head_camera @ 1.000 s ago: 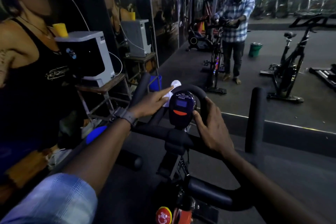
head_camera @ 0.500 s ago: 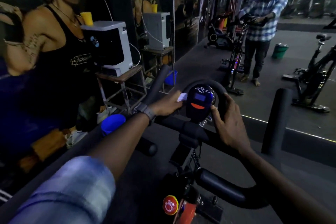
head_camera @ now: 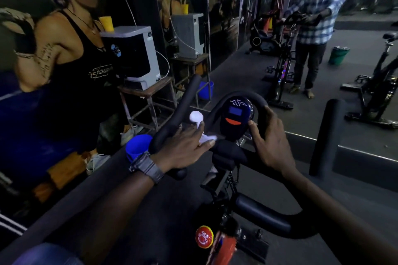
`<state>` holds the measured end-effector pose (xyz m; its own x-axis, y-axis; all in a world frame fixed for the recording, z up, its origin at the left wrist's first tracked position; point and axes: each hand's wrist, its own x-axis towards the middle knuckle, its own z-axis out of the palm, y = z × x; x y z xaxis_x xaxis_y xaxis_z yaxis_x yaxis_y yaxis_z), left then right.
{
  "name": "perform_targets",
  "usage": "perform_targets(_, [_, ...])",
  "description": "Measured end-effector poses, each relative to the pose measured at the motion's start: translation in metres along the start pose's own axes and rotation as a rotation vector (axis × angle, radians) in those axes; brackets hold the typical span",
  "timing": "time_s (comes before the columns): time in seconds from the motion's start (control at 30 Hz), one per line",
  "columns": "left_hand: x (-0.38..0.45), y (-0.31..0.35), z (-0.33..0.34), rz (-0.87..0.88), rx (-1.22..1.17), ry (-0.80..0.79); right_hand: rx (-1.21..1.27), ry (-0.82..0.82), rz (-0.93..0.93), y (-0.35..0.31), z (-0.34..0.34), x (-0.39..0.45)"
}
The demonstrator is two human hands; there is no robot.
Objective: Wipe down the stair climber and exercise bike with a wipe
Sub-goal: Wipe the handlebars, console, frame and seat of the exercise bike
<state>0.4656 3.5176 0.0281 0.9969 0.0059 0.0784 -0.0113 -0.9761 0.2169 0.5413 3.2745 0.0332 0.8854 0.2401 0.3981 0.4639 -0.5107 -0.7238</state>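
Observation:
I stand at the black exercise bike [head_camera: 261,216], looking down on its handlebars and its small round console [head_camera: 235,114]. My left hand [head_camera: 186,144] presses a white wipe [head_camera: 203,130] against the left side of the centre loop bar, just below and left of the console; its fingers lie fairly straight over the wipe. My right hand [head_camera: 268,137] grips the right side of the loop bar [head_camera: 243,95], thumb beside the console. No stair climber shows.
A mirror wall ahead reflects a person in a checked shirt [head_camera: 316,17] at a bike. A water purifier [head_camera: 131,56] stands on a metal stand at left, a blue bucket [head_camera: 137,146] below it. A right handlebar upright [head_camera: 328,135] and a red stop knob [head_camera: 204,236] are close.
My left hand with the wipe has slid down the left side of the loop bar, from near the console's top to its base. My right hand stays on the bar.

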Motion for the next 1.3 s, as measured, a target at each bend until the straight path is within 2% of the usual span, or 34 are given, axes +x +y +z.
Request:
perform_targets(0.07, [-0.006,-0.001,-0.002,0.01,-0.1,0.019,0.002,0.001,0.003,0.001,0.0,0.0])
perform_targets(0.13, [-0.007,-0.008,-0.006,0.043,-0.18,0.149,-0.002,0.002,0.005,0.001,0.001,0.001])
perform_targets(0.23, [-0.007,-0.015,-0.011,-0.013,-0.159,0.299,-0.006,0.005,0.008,0.001,0.001,0.001])
perform_targets(0.4, [0.012,-0.005,-0.013,-0.056,-0.352,0.423,-0.01,-0.002,-0.004,0.001,0.002,0.002])
perform_targets(0.53, [0.036,0.005,-0.003,-0.083,-0.372,0.401,-0.052,0.008,-0.023,-0.003,0.002,0.0])
perform_targets(0.63, [0.042,0.013,0.004,-0.123,-0.349,0.285,-0.158,-0.002,-0.06,-0.007,0.004,-0.005])
perform_targets(0.73, [0.035,0.009,0.006,-0.203,-0.311,0.233,-0.236,-0.039,-0.078,-0.009,0.005,-0.008])
perform_targets(0.93, [0.027,-0.001,0.015,-0.2,-0.011,0.22,-0.25,-0.04,-0.058,-0.008,0.006,-0.007])
perform_targets(1.13, [0.066,0.028,0.004,-0.113,-0.191,0.254,-0.271,-0.047,-0.049,-0.01,0.006,-0.007])
perform_targets(1.23, [0.09,0.032,-0.002,-0.088,-0.383,0.3,-0.277,-0.046,-0.045,-0.01,0.006,-0.006])
perform_targets(1.3, [0.104,0.033,-0.009,-0.04,-0.46,0.254,-0.279,-0.041,-0.04,-0.01,0.007,-0.005])
